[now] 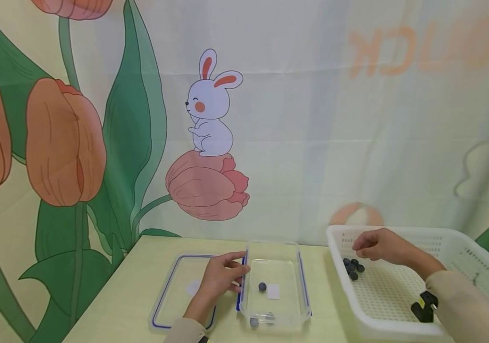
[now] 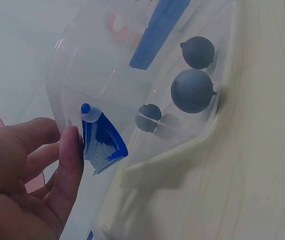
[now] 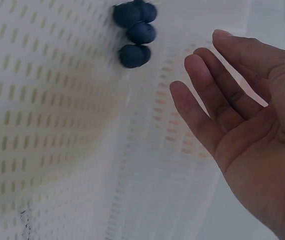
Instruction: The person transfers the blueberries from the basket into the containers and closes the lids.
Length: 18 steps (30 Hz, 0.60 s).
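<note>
My left hand [image 1: 220, 278] grips the left edge of a clear plastic food container [image 1: 287, 274] with blue clips. In the left wrist view its fingertips are at the rim, beside a blue clip [image 2: 102, 142] hanging outward. Blueberries [image 2: 192, 91] lie on the container's bottom, seen through its wall. My right hand [image 1: 383, 247] hovers over the left part of a white perforated basket [image 1: 437, 233], fingers loosely bent and holding nothing. Several blueberries [image 3: 141, 33] cluster in the basket's corner, a short way off the right fingertips.
Left of the container, a clear lid [image 1: 176, 290] with a blue seal lies flat on the pale yellow table [image 1: 116, 305], partly behind the left hand and forearm. A printed curtain [image 1: 279, 143] with tulips and a rabbit hangs behind the table. The basket's raised walls surround its blueberries.
</note>
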Available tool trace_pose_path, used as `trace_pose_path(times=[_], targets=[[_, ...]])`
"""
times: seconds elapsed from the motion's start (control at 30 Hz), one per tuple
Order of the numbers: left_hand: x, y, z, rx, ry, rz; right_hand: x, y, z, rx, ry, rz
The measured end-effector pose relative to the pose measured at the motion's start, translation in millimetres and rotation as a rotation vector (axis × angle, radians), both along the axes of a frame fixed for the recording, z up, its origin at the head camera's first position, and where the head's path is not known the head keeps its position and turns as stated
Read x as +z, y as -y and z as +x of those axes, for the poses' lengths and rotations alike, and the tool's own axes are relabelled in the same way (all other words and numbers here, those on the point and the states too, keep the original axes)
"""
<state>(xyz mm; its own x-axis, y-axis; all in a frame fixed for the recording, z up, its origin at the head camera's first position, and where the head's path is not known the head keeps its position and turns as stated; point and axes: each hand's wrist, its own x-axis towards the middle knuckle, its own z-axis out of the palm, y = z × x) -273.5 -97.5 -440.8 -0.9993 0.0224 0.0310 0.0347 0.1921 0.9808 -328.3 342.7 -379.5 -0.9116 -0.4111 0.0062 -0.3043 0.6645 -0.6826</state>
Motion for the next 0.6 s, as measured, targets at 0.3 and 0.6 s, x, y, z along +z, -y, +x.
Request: trace_pose_path(times=[0.3,0.6], targets=[[-1.2,0.2,-0.8,0.005,-0.007,-0.005,-21.8,-3.7,-10.9,0.037,0.001,0.098],[-1.9,-0.8,-2.1,0.011,0.013,-0.010,-30.2,-4.5,-13.3,0.058,0.049,0.133]])
